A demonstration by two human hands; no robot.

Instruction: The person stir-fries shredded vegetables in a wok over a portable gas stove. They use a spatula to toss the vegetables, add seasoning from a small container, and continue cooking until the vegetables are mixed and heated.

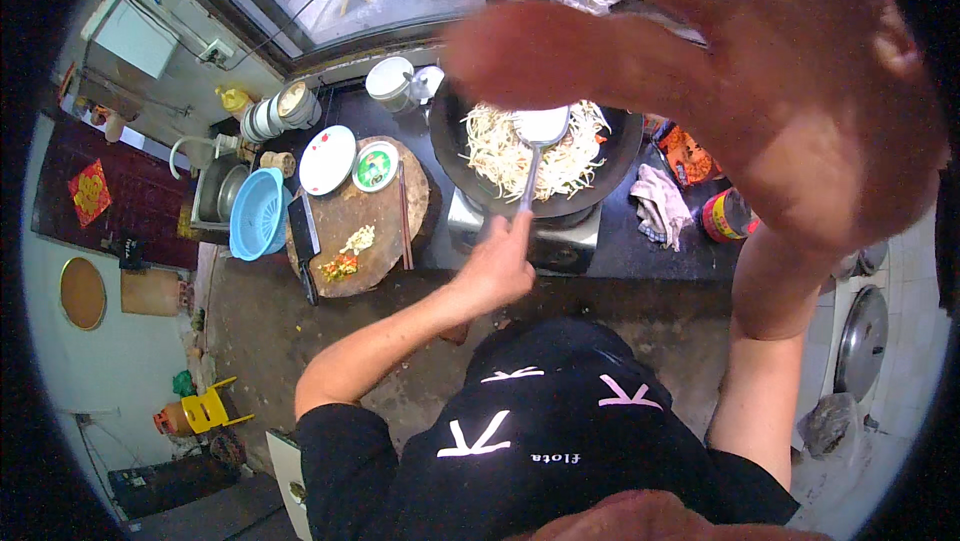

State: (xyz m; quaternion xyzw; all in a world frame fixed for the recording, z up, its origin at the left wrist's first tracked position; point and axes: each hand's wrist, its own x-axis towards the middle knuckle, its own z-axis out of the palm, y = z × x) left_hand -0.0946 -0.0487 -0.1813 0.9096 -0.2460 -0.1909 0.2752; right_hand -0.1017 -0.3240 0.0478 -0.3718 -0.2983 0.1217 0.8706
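Note:
My left hand (496,265) grips the handle of a metal spatula (530,179), whose blade lies on pale bean sprouts (491,147) in a dark wok (457,179). The wok stands on a steel gas stove (562,245). Close to the camera, my right hand (720,38) is raised, large and blurred, and hides the upper right part of the wok. Its fingers are partly cut off by the picture's edge, and I cannot tell whether it holds anything. Small red bits show among the sprouts.
Left of the stove, a round wooden chopping board (375,222) bears chopped garlic (360,239), chopped chili (340,266), a cleaver (305,230), chopsticks (405,215) and dishes. A blue basket (259,215) stands beside it. Right of the wok lie a cloth (660,203) and a jar (727,216).

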